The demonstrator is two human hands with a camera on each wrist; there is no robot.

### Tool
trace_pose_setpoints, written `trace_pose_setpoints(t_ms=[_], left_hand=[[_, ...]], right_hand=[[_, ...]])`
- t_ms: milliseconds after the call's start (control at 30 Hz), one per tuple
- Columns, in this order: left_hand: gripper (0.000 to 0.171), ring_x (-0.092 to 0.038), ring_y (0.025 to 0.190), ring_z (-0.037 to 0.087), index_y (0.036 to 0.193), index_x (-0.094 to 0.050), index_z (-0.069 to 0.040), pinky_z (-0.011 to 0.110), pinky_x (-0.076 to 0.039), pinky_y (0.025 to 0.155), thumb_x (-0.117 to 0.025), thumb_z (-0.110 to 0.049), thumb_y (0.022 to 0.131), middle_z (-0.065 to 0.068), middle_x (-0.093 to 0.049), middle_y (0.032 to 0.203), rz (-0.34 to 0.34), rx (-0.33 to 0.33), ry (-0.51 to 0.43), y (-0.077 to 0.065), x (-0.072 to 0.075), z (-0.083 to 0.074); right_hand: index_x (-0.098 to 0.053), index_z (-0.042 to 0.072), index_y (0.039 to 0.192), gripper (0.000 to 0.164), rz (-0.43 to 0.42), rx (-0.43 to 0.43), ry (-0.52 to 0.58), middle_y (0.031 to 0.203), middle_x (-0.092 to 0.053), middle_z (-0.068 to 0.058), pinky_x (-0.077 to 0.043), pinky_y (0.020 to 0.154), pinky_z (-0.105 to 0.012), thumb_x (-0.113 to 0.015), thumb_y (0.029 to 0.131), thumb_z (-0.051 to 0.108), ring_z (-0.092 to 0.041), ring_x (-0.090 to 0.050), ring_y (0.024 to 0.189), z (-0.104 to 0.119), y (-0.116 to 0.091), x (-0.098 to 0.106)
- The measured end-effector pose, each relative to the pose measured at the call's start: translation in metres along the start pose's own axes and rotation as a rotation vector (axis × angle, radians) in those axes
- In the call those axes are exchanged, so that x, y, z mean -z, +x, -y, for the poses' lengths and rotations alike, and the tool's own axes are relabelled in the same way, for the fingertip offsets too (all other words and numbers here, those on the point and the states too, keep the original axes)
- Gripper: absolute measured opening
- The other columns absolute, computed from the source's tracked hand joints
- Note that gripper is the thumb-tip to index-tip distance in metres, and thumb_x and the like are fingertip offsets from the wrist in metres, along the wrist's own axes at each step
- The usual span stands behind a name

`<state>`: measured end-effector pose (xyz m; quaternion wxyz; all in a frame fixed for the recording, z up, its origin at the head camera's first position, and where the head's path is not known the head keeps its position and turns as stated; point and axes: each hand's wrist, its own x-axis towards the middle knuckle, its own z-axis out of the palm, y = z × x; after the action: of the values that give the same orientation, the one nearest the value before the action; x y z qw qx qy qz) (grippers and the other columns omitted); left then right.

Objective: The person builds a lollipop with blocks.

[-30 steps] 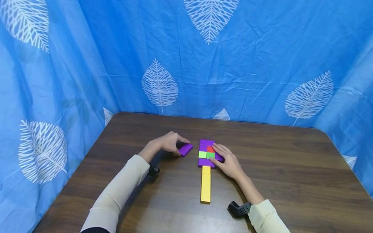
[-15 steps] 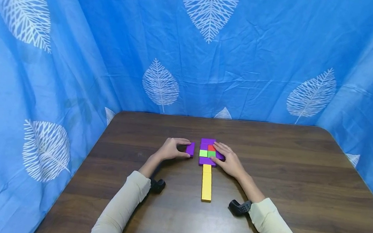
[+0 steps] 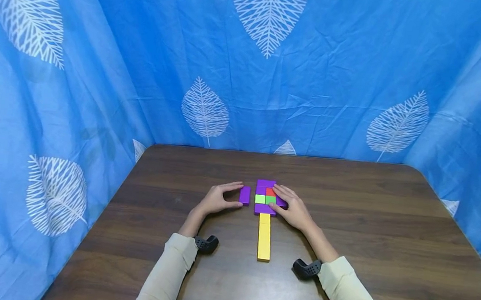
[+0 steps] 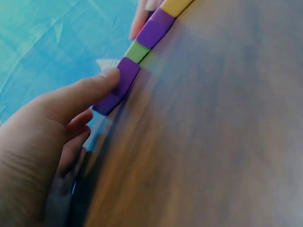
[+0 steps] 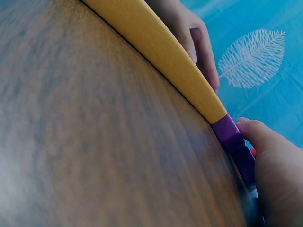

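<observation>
In the head view, my left hand point(image 3: 215, 199) holds a purple block point(image 3: 245, 196) by its near and far ends, thumb nearest me. This block stands a small gap left of a flat cluster of blocks. Purple blocks point(image 3: 266, 184) form the cluster's far and near ends; red point(image 3: 270, 191), green point(image 3: 270, 199) and light green point(image 3: 260, 198) ones lie inside. My right hand point(image 3: 297, 212) spans the purple block point(image 3: 281, 202) on the cluster's right side, thumb and fingers at its ends. In the left wrist view, the left thumb presses the purple block point(image 4: 127, 75).
A yellow bar point(image 3: 264, 239), with a short yellow piece point(image 3: 265, 218) at its far end, runs from the cluster toward me on the brown wooden table point(image 3: 349, 189). A blue leaf-print curtain point(image 3: 335, 72) hangs behind. Black wrist devices point(image 3: 306, 269) sit at both cuffs.
The purple block in my left hand has turned from slanted to straight, parallel with the cluster's left side, and moved slightly right. My right hand stays at the cluster.
</observation>
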<state>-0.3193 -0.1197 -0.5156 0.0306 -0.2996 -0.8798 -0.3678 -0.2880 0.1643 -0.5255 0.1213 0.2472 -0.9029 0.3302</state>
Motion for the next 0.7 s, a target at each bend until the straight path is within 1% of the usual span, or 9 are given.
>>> trace_pose_setpoints(t_ms=[67, 200, 300, 400, 533, 700], left_hand=[[0.062, -0.043, 0.125, 0.018, 0.130, -0.055, -0.016, 0.037, -0.034, 0.102, -0.076, -0.038, 0.075, 0.001, -0.051, 0.134, 0.008, 0.031, -0.023, -0.0008, 0.0008, -0.0005], [0.061, -0.043, 0.125, 0.017, 0.130, -0.056, -0.015, 0.037, -0.034, 0.103, -0.077, -0.033, 0.075, 0.001, -0.053, 0.131, 0.025, 0.093, -0.091, -0.0004, 0.0023, -0.0042], [0.060, -0.043, 0.125, 0.015, 0.129, -0.056, -0.015, 0.035, -0.034, 0.103, -0.077, -0.031, 0.075, 0.000, -0.054, 0.130, 0.032, 0.122, -0.118, 0.0024, 0.0015, -0.0063], [0.060, -0.043, 0.124, 0.015, 0.130, -0.055, -0.015, 0.035, -0.035, 0.102, -0.076, -0.031, 0.076, 0.000, -0.053, 0.130, 0.037, 0.121, -0.107, 0.0044, -0.0005, -0.0066], [0.060, -0.042, 0.126, 0.018, 0.133, -0.052, -0.016, 0.037, -0.034, 0.102, -0.073, -0.034, 0.079, 0.000, -0.050, 0.133, 0.055, 0.096, -0.071, 0.0054, -0.0030, -0.0067], [0.059, -0.038, 0.129, 0.021, 0.135, -0.049, -0.018, 0.038, -0.029, 0.106, -0.068, -0.037, 0.082, -0.003, -0.047, 0.136, 0.090, 0.073, -0.020, 0.0066, -0.0051, -0.0070]], right_hand=[[-0.049, 0.007, 0.134, 0.060, -0.001, -0.003, -0.001, 0.140, -0.043, -0.012, -0.026, 0.104, -0.051, -0.063, 0.086, 0.039, -0.032, -0.032, 0.131, 0.0000, 0.0001, -0.0012], [-0.049, 0.008, 0.134, 0.059, -0.005, -0.008, -0.011, 0.140, -0.043, -0.010, -0.026, 0.104, -0.051, -0.063, 0.086, 0.039, -0.031, -0.032, 0.131, -0.0002, 0.0003, -0.0030], [-0.049, 0.008, 0.134, 0.060, -0.005, -0.006, -0.024, 0.140, -0.043, -0.010, -0.027, 0.103, -0.053, -0.063, 0.086, 0.040, -0.032, -0.032, 0.131, -0.0016, 0.0002, -0.0030], [-0.049, 0.007, 0.134, 0.060, -0.007, -0.001, -0.022, 0.140, -0.043, -0.011, -0.027, 0.103, -0.053, -0.063, 0.086, 0.040, -0.033, -0.032, 0.131, -0.0022, 0.0000, -0.0031], [-0.049, 0.007, 0.134, 0.060, -0.011, -0.005, -0.019, 0.140, -0.043, -0.011, -0.027, 0.103, -0.053, -0.063, 0.086, 0.040, -0.033, -0.032, 0.130, -0.0020, 0.0003, -0.0034], [-0.048, 0.008, 0.135, 0.060, 0.001, -0.013, -0.018, 0.141, -0.042, -0.009, -0.026, 0.105, -0.051, -0.062, 0.086, 0.040, -0.031, -0.032, 0.131, -0.0016, 0.0005, -0.0039]])
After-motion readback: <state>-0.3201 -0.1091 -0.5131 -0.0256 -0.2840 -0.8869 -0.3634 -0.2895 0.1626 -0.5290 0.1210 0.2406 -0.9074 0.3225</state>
